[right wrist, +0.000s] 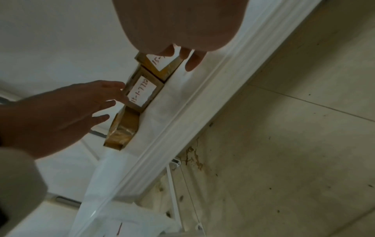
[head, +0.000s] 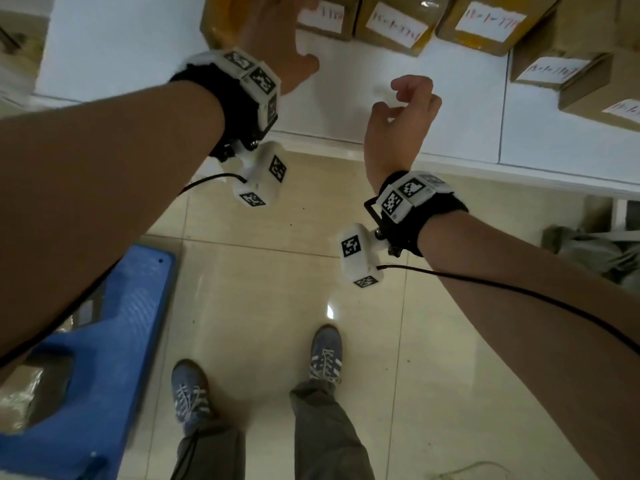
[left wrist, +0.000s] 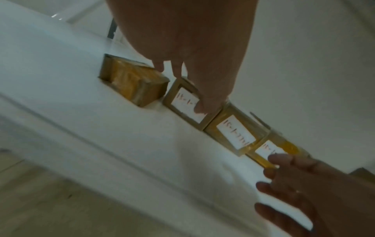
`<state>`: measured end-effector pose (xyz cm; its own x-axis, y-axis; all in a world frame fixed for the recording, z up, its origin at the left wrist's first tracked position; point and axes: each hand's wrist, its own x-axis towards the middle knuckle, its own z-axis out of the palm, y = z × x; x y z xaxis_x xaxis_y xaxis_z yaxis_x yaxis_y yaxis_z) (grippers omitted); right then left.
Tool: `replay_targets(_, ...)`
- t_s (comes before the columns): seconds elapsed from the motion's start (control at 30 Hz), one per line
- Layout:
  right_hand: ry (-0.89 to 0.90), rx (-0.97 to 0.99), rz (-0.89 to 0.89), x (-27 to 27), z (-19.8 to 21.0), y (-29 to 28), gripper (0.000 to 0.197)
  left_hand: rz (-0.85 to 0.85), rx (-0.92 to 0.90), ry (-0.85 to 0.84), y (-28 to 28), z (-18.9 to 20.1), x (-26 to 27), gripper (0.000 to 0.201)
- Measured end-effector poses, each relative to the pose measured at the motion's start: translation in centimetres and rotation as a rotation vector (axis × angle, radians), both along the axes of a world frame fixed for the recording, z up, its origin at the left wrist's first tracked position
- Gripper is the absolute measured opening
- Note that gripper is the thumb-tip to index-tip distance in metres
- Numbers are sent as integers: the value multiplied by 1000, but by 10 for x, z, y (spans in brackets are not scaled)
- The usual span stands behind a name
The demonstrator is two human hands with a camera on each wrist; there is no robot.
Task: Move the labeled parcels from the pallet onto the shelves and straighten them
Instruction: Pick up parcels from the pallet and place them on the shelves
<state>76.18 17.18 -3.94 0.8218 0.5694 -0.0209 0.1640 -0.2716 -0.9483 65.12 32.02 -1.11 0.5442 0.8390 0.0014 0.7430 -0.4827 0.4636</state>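
Both hands are released and hold nothing, the left hand (head: 277, 39) with fingers spread at the leftmost parcels (left wrist: 187, 102) on the white shelf (head: 398, 109), the right hand (head: 401, 123) loosely curled nearer that shelf's front edge; squaring the row probably needs flat-fingered nudges that keep labels facing out.

My bare forearms wear black wrist straps (head: 239, 109) carrying white tagged camera blocks (head: 360, 258), with black cables (head: 519, 292) trailing toward five o'clock. Grey trousers (head: 325, 431), blue white-striped sneakers (head: 325, 355).
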Motion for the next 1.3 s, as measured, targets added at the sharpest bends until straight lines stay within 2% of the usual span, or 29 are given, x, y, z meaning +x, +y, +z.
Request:
replay_targets(0.27,22,-65,35,-90,-27,-15,27,58,99,-220,-52,-36,-104,35)
replay_targets(0.37,66,-120,70,-146,-49,-23,27,105,101,-250,-74,-51,-168,28)
replay_targets(0.5,144,-262,143,-215,-74,-39,24,178,42,-217,-105,-71,-254,23)
replay_targets(0.67,225,-408,236,-300,-99,-57,26,339,-73,-159,-146,-93,-368,19)
replay_targets(0.77,267,-459,301,-344,-112,-66,20,448,-136,-110,-172,-111,-436,17)
replay_targets(0.9,322,-525,422,-393,-126,-77,12,660,-225,-2,-205,-135,-517,23)
replay_targets(0.97,335,-562,470,-417,-133,-80,13,777,-257,38,-222,-149,-557,20)
replay_targets(1.17,324,-687,568,-482,-153,-90,18,1004,-385,112,-259,-174,-642,23)
replay_targets(1.3,339,-757,631,-532,-166,-91,16,1132,-456,59,-275,-186,-687,17)
